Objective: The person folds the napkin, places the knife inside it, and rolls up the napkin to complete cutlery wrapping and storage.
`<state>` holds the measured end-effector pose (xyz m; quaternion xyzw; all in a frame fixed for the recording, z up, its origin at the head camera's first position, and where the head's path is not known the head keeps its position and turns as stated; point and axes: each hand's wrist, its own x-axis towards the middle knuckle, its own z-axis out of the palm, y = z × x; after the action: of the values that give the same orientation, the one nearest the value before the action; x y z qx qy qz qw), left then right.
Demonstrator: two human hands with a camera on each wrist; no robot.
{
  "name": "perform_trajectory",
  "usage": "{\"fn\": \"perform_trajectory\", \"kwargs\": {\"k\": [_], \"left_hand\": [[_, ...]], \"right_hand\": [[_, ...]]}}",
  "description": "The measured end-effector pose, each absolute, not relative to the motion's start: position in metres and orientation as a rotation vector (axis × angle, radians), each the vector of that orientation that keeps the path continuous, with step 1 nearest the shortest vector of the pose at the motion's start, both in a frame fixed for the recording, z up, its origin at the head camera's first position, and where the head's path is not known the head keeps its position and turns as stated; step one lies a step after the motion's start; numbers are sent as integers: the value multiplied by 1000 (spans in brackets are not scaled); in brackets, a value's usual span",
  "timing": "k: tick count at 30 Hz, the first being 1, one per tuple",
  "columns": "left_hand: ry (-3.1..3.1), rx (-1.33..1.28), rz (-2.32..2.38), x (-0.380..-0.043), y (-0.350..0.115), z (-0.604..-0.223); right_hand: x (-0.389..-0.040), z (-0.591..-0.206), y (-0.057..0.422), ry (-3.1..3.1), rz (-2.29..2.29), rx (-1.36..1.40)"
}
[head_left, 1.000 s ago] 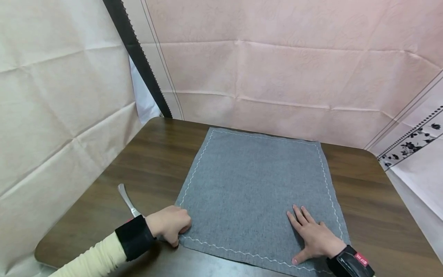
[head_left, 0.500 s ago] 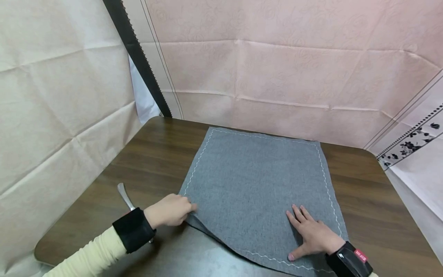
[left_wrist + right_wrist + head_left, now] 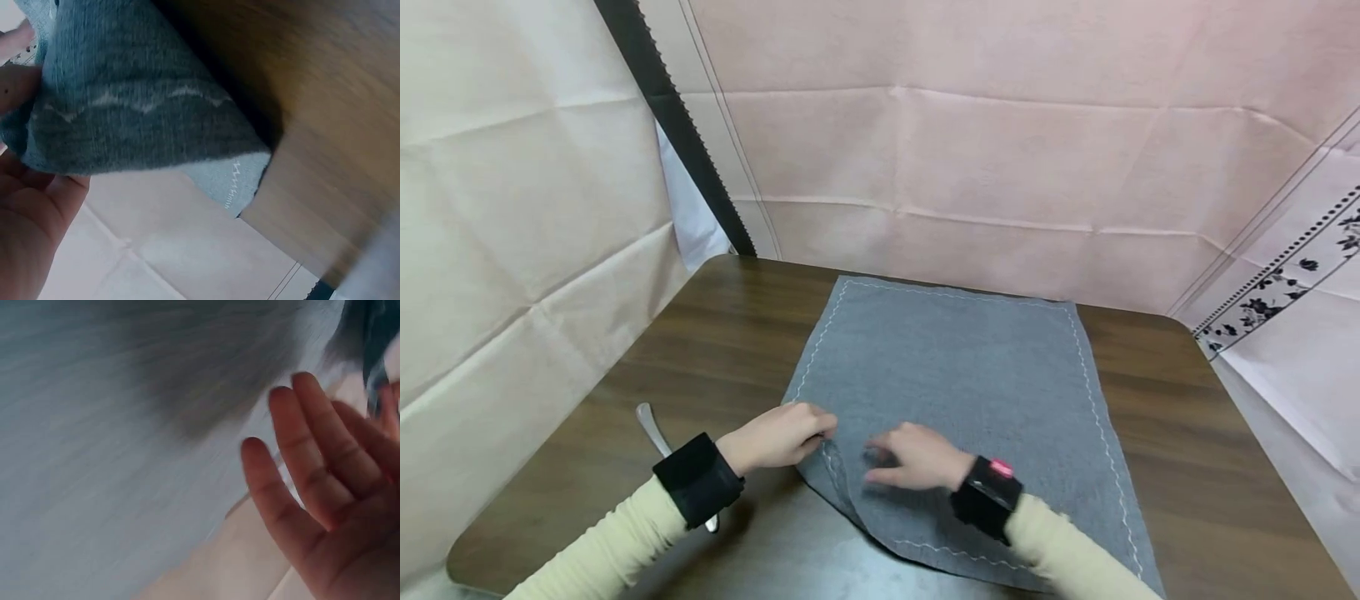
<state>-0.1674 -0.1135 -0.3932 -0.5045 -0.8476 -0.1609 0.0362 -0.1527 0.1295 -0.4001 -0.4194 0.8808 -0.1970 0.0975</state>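
Brown table (image 3: 1157,400): grey cloth (image 3: 955,367) is pinched by left hand (image 3: 781,435), seemingly for folding. Right hand (image 3: 921,458), fingers apart, is likely needed too.

- The left forearm (image 3: 610,542), in a pale yellow sleeve, comes into the head view from between 7 and 8 o'clock and points toward 2 o'clock.
- A black band (image 3: 697,482) circles the left wrist.
- The left hand (image 3: 778,435) has its knuckles bent, thumb and fingers drawn together in a pinch.
- The right forearm (image 3: 1075,550), sleeved alike, enters from 5 o'clock, pointing toward 10, with a black strap (image 3: 987,497) about its wrist.
- The right hand (image 3: 925,457) is at 3 o'clock from the left, apart from it, fingers loosely bent, thumb pointing to 9 o'clock.
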Motion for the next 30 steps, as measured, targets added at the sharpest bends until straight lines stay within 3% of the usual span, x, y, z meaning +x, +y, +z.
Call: {"fn": "perform_trajectory", "kwargs": {"k": [4,9,30], "left_hand": [[-2616,-1541,-583,-166,-110,-391],[-2597,-1527,-699,-166,-106,-390],[-2382,-1274,-418,-170,-109,-392]], "right_hand": [[-157,-407,94,2641,-712,-1248],[-160,-411,83,2705,-952,-1243],[-158,-412,98,3010,-1100,-1099]]}}
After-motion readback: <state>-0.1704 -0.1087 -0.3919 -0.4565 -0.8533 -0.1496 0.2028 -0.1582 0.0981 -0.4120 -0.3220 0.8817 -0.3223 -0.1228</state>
